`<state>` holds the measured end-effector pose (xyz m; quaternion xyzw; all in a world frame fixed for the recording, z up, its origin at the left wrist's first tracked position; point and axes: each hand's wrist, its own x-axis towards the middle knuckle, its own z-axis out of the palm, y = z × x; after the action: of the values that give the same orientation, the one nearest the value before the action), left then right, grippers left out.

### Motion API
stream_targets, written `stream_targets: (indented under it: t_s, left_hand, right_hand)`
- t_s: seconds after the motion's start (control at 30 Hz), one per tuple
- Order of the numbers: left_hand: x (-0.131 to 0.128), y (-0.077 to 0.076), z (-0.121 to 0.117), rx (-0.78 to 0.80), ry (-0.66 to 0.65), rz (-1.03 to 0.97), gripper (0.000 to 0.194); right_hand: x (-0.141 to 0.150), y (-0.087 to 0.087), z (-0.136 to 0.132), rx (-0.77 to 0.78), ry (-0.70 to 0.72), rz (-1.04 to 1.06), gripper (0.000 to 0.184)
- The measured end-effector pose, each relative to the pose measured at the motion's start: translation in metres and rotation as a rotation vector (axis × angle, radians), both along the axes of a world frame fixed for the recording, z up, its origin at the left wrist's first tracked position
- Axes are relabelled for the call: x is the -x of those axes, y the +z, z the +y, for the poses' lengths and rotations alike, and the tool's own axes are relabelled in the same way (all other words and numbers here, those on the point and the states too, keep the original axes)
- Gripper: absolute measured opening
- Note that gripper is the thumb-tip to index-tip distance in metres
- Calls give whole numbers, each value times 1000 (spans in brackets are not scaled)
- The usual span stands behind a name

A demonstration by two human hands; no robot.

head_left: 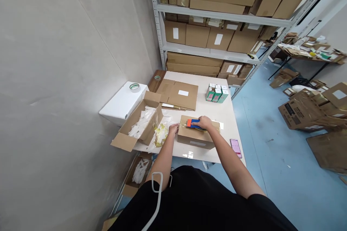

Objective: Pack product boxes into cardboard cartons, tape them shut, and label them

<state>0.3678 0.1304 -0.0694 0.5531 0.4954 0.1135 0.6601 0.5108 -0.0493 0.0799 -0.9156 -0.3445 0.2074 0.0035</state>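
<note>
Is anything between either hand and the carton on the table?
Yes, on the right: the blue-and-orange tape dispenser, held in the right hand, sits over the top of the carton. Nothing visible blocks the left hand at its left end; contact is unclear.

Open lane beyond the taped box
Bare tabletop runs between flattened cardboard and green boxes; the open carton blocks the left, a phone lies near the right edge.
</note>
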Motion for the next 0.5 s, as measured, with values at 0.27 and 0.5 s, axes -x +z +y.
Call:
stream_targets:
  t_s: [0.27,0.5]
  left_hand:
    - [10,4,3,1,-25,125,69]
    - [12,7,2,-284,-94,159,33]
  right_hand:
    - [0,0,2,-14,-8,18,73]
    - [1,-4,3,-36,-20,26,73]
